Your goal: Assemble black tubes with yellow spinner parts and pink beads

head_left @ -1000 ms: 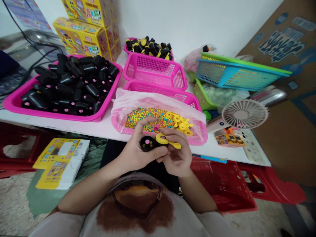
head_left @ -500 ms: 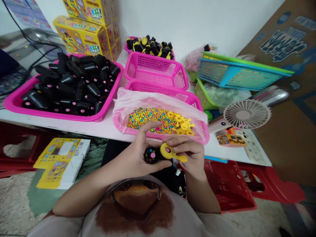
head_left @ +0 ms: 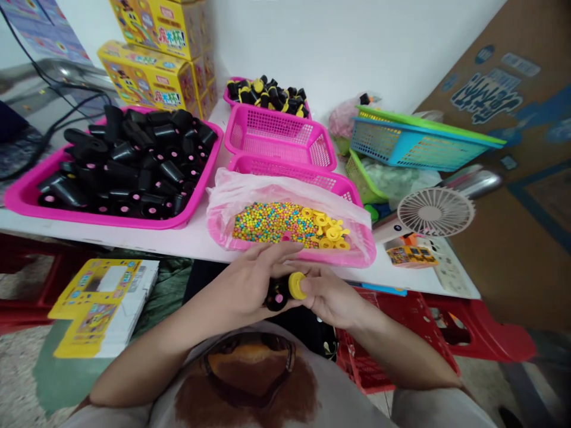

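My left hand (head_left: 250, 279) is wrapped round a small black cup (head_left: 272, 301) whose open end faces me, with a pink piece and coloured beads inside. Against it, my right hand (head_left: 332, 297) pinches a round yellow lid (head_left: 295, 286), thumb on its face. The lid appears to sit on a second black cup, mostly hidden by my fingers. Just beyond my hands, a pink basket (head_left: 366, 252) lined with thin plastic contains many coloured beads (head_left: 272, 221) and loose yellow lids (head_left: 330, 229).
On the left stands a pink tray (head_left: 191, 214) heaped with black cups. Behind are a pink basket (head_left: 279, 139) and another with lidded cups (head_left: 267, 95). Yellow boxes (head_left: 147, 77) are stacked at back left; a small fan (head_left: 435, 212) stands right. Flattened cartons (head_left: 102, 303) lie lower left.
My right thumb has come over the yellow lid, whose tab is now out of sight. Both hands have shifted slightly down towards me, and the black cup has turned a little.
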A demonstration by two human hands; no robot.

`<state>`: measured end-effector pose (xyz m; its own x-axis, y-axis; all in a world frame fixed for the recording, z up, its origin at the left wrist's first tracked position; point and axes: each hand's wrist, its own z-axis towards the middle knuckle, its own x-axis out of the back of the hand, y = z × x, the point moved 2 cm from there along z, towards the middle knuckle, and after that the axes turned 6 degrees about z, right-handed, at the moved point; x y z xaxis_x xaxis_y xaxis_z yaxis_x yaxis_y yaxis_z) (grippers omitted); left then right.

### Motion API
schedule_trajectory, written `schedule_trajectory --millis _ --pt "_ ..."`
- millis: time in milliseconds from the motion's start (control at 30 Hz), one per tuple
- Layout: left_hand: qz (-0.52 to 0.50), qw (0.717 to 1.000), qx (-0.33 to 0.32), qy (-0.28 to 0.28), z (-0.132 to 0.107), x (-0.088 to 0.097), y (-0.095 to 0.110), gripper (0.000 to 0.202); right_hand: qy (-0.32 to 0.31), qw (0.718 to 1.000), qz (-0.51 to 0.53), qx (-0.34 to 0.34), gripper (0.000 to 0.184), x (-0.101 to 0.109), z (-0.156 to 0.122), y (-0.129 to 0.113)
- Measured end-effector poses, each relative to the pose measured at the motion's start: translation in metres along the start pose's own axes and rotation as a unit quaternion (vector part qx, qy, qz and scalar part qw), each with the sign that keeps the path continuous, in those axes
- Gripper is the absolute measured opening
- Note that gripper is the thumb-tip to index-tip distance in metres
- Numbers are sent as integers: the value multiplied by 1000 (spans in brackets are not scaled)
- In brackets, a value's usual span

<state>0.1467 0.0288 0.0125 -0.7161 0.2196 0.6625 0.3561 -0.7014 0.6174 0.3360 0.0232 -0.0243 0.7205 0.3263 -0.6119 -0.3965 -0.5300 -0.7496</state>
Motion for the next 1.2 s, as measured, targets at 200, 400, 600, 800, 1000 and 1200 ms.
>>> schedule_trajectory --millis 200,400,600,800,1000,1200 --pt "-125 988 67 65 -5 6 -8 93 18 990 -121 77 36 -9 -3 -52" --pt "-92 970 152 165 -10 20 -17 65 132 979 -78 136 21 19 -1 -130" --pt "-85 974 138 159 -10 18 -14 46 104 971 -212 30 35 18 27 -136" --pt "-61 983 109 133 -5 19 -12 42 90 913 -394 51 22 -6 104 -163" --pt "-60 978 144 141 -16 22 -22 63 183 873 -434 126 8 10 212 -195" --pt "2 987 36 156 -6 30 -29 43 194 799 -551 139 31 15 315 -218"
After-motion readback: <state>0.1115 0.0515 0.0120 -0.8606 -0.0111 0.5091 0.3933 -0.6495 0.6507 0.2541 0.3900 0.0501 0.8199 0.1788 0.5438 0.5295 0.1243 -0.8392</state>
